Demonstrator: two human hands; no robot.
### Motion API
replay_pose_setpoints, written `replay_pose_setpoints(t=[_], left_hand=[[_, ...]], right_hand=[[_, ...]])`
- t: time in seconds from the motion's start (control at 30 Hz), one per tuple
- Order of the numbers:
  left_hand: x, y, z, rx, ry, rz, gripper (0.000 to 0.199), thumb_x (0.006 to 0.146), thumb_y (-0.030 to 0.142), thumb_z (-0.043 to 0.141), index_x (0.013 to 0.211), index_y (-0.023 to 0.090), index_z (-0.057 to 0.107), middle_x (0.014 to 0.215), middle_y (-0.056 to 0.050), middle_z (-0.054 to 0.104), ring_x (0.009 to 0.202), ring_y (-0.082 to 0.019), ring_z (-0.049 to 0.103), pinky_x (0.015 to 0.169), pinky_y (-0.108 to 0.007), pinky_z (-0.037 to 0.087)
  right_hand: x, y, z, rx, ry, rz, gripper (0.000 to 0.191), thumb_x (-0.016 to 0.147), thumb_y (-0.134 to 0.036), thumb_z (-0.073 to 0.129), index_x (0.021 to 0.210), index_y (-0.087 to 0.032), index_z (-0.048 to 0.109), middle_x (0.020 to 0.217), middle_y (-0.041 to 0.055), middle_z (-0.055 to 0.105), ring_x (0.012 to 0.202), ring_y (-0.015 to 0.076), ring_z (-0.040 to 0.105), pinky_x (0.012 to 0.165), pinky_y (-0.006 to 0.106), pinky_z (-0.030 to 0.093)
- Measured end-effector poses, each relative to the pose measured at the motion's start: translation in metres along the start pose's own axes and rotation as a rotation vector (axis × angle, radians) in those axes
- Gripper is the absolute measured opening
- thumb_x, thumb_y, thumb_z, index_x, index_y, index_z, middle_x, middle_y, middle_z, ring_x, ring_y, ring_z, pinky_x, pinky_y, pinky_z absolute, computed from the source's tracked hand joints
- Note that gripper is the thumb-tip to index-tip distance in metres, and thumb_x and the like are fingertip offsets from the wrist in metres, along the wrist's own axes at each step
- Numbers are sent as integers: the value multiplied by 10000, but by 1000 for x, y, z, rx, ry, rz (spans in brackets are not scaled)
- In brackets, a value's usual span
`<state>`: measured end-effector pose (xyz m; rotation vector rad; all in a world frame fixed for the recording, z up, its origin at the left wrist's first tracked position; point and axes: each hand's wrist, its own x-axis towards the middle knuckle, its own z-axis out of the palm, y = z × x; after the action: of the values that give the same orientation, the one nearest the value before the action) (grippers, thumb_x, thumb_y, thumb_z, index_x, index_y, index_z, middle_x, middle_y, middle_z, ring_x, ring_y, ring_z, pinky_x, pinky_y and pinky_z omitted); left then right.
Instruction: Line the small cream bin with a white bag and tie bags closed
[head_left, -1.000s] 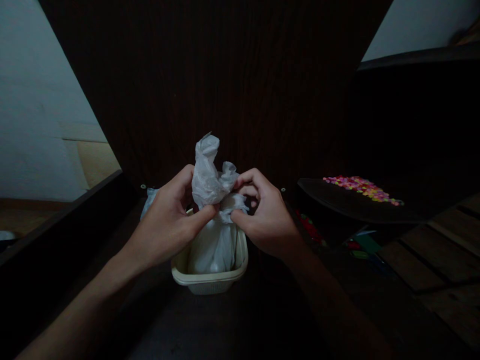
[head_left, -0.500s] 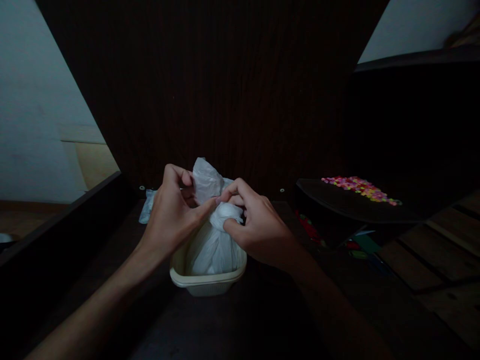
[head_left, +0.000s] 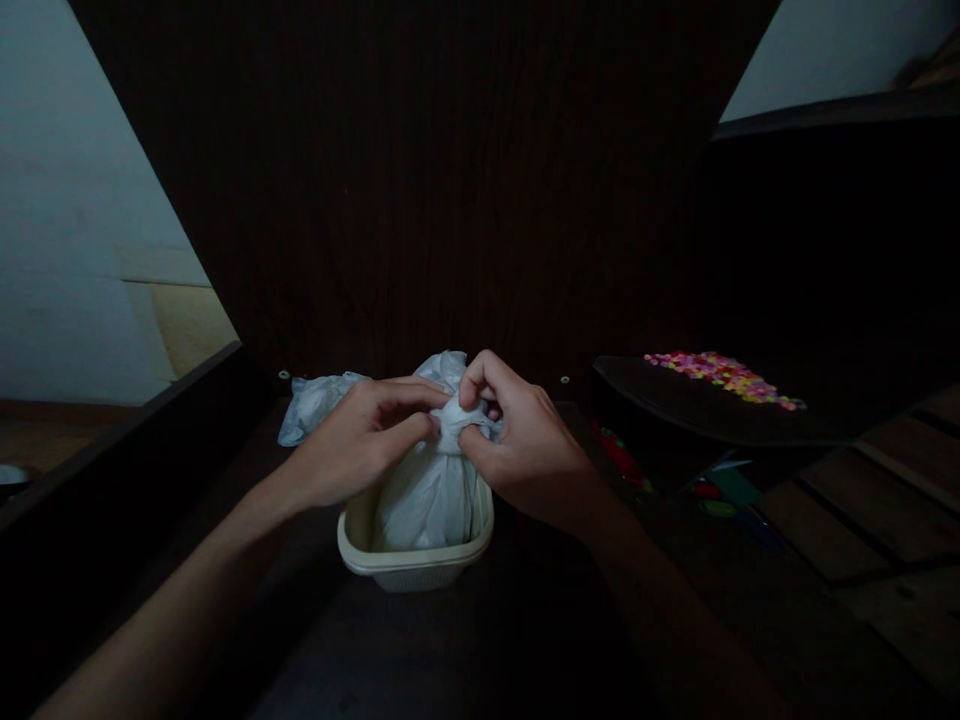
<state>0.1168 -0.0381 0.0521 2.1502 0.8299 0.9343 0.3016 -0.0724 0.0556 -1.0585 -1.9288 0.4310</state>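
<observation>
Right now, nearest to me, a dark wooden surface (head_left: 352,650) carries a cream plastic basket (head_left: 420,563) with a thick, rounded rim. Inside the basket sits a white plastic bag (head_left: 427,505), full at the bottom and gathered into a knot that rises above the rim. Both of the worker's hands meet over the basket. The right hand (head_left: 521,430) is curled small, thumb and forefinger pinching the knot from the basket's right. The left hand (head_left: 367,440) comes in from the basket's left, its fingers nearly straight and the space to its thumb narrow, the tips at the bag's neck; I cannot tell whether it grips. Behind the basket, to its left, lies a crumpled plastic bag (head_left: 319,403). Well to the basket's right, a dark curved shelf (head_left: 652,400) bears a scatter of small pink, red and yellow pieces (head_left: 724,378); beneath it I make out a dim green object (head_left: 735,487). Behind the basket stands a tall dark wood panel (head_left: 450,180), and beyond, far left of the basket, a pale wall (head_left: 67,180).
</observation>
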Motion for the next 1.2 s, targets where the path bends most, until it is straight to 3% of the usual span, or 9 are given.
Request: replay_pose_setpoints(t=[0.23, 0.37, 0.6, 0.87, 1.07, 1.2], left_hand=[[-2, -2, 0, -41, -94, 15, 183, 897, 280, 683, 1054, 213, 751, 1065, -15, 759, 966, -198, 703, 857, -289, 538], [-1, -5, 3, -25, -124, 58, 126, 875, 212, 702, 995, 202, 740, 1019, -5, 750, 950, -182, 695, 863, -278, 534], [0, -6, 5, -106, -97, 65, 138, 851, 238, 768, 983, 200, 755, 950, 4, 740, 886, -155, 678, 801, -234, 530], [1, -9, 4, -92, -115, 75, 136, 880, 213, 724, 1010, 199, 764, 911, 5, 727, 853, -146, 661, 760, -217, 519], [2, -3, -4, -186, -246, -10, 119, 882, 230, 703, 972, 193, 772, 932, 1, 742, 840, -144, 664, 741, -213, 530], [1, -4, -6, -234, -225, -60, 122, 827, 235, 741, 925, 163, 757, 924, -13, 746, 841, -156, 668, 750, -230, 544]], right_hand=[[2, 3, -4, -2, 10, -23, 272, 692, -42, 576, 889, -209, 489, 825, -38, 554, 745, 135, 499, 701, 262, 378], [1, 4, -5, -33, -38, -60, 334, 679, 2, 561, 942, -202, 538, 844, -36, 576, 739, 123, 515, 672, 242, 381], [1, 5, -2, -19, 14, -69, 269, 697, -13, 560, 894, -196, 548, 806, -34, 586, 713, 122, 530, 648, 241, 385], [1, 3, 2, -61, 12, -28, 233, 750, -50, 591, 933, -192, 562, 828, -23, 603, 742, 133, 555, 675, 258, 385], [1, 1, 3, -73, -11, -69, 217, 786, -37, 546, 939, -190, 560, 875, -9, 625, 786, 139, 582, 710, 258, 403], [0, -1, 2, -90, -21, -95, 260, 774, 6, 519, 944, -188, 550, 903, -3, 643, 825, 139, 602, 737, 250, 412]])
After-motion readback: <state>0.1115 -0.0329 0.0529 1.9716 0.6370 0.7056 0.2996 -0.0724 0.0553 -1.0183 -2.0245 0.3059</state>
